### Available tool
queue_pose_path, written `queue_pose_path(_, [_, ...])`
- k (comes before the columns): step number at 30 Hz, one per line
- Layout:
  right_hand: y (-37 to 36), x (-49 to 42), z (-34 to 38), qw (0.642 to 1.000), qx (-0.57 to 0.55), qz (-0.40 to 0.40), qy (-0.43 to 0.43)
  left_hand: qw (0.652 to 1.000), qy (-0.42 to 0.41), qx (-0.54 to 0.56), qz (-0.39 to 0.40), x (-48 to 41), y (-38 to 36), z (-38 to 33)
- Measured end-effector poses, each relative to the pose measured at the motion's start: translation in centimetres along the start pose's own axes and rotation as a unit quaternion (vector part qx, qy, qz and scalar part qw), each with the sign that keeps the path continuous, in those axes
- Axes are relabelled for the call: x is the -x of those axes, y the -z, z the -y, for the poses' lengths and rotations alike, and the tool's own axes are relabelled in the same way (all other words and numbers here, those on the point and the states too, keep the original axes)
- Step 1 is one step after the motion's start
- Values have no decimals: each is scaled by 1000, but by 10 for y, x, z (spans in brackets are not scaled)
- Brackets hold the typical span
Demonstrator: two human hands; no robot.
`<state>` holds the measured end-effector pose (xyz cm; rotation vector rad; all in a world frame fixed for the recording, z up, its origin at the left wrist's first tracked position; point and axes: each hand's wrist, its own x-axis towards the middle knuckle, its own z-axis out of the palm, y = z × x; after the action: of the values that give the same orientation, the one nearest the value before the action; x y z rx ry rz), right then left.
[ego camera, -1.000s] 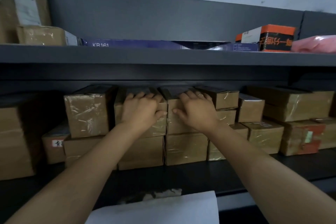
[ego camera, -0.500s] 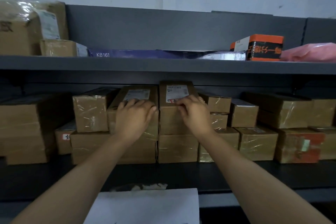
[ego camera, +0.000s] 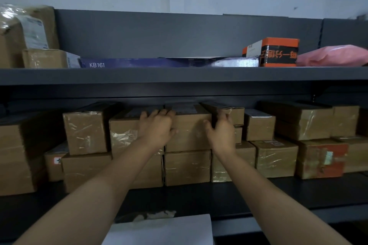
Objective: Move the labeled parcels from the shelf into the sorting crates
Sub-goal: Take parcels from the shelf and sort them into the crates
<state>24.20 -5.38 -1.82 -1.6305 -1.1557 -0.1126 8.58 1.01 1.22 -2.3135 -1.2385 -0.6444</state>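
Brown taped cardboard parcels stand in two layers on the dark lower shelf. Both hands are on the middle parcel of the upper layer. My left hand curls its fingers over that parcel's top left edge and partly covers the neighbouring parcel. My right hand grips its right side, fingers tucked into the gap beside a smaller parcel. The label on top of the middle parcel lies in shadow. No sorting crate is in view.
The upper shelf hangs low over the parcels. It carries a flat blue KB161 box, an orange box, a pink bag and wrapped cartons. A white sheet lies near me below the shelf edge.
The two middle parcels, tilted forward with labels showing half a second ago, lie flat again. My left hand shifted right onto the middle parcel and my right hand moved to its right side.
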Motion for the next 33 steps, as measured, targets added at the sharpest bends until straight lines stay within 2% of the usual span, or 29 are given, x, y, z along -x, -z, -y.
queue_pose_path(2, [-4,-3,-3,992,-76,70,-73,1000,3,7,-27,2,-5,0])
queue_pose_path(4, [-9,-3,-5,988,-93,97,-79,997,-6,20,-74,5,-11,0])
queue_pose_path(8, [-10,2,-8,994,-82,54,-55,983,-46,39,-172,10,-18,-6])
queue_pose_path(10, [-10,5,-11,993,-100,37,-53,979,-51,24,-194,13,-19,-8])
queue_pose_path(13, [-7,8,-7,983,-160,51,-72,981,-45,16,-190,15,-22,-5])
queue_pose_path(16, [-8,0,3,947,-254,89,-173,981,-41,18,-189,14,-22,0])
queue_pose_path(18, [-10,-8,8,930,-273,105,-223,978,-49,26,-201,17,-22,1])
queue_pose_path(27, [-2,-12,5,867,-330,207,-311,967,-52,64,-242,41,-32,-1])
queue_pose_path(33, [-5,0,7,841,-382,199,-328,971,-58,72,-218,45,-21,0])
